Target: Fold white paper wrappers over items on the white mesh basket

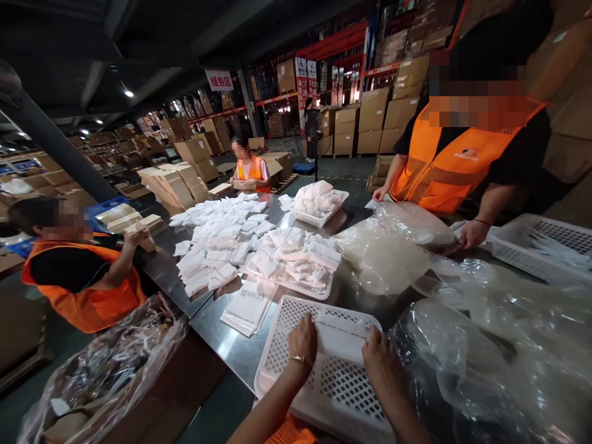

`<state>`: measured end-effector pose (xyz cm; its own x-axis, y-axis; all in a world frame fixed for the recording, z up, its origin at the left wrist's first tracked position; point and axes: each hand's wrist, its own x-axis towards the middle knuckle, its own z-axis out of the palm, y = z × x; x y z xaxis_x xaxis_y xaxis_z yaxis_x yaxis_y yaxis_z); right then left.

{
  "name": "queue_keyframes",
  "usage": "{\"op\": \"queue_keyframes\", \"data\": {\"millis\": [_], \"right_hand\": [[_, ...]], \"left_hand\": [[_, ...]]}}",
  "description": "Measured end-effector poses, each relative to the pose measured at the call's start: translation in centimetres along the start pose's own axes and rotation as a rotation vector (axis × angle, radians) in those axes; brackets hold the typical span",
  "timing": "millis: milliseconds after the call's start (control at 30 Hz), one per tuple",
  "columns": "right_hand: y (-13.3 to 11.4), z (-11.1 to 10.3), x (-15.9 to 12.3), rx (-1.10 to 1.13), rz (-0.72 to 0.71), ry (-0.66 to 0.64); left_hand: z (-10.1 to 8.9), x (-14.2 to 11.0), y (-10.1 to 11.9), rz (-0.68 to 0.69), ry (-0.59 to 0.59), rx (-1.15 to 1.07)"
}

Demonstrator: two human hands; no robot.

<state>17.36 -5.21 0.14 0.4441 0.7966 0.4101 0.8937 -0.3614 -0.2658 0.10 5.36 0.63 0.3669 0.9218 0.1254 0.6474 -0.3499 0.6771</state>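
Note:
A flat white bag (341, 334) with a dark line along it lies across a white perforated plastic basket (272, 364) at the table's near edge. My left hand (303, 341) is closed at the bag's left end, with a bracelet on the wrist. At the right end, the fingers of my right hand (380, 354) are closed on the bag's edge. Just left of the basket lies a stack of flat white printed bags (247, 306). Beyond it, a white tray (319, 291) is heaped with small white packets (296, 253).
Loose white packets (213, 246) pile at the table's far left. Clear plastic bags (499, 333) crowd the right side. A co-worker in an orange vest (457, 154) stands at right; two others work at left and far end. A lined carton (115, 364) stands lower left.

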Motion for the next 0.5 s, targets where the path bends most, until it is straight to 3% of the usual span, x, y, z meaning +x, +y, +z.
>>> {"op": "queue_keyframes", "data": {"millis": [133,200,333,433,500], "right_hand": [[-2.1,2.3,0.5,0.075,-0.282,0.167],[-2.7,4.1,0.2,0.105,-0.315,0.194],[-2.9,6.2,-0.8,0.136,-0.22,0.17],[-2.7,5.8,-1.0,0.348,0.047,0.052],[-2.4,5.1,-0.7,0.515,0.189,-0.031]], "left_hand": [[2.5,0.3,1.2,0.516,0.004,0.272],[4.1,0.1,1.3,0.608,-0.072,0.315],[5.8,-0.9,1.1,0.462,-0.14,0.398],[5.2,-1.2,1.4,0.2,-0.111,0.398],[4.1,-0.7,1.9,0.036,-0.122,0.26]]}}
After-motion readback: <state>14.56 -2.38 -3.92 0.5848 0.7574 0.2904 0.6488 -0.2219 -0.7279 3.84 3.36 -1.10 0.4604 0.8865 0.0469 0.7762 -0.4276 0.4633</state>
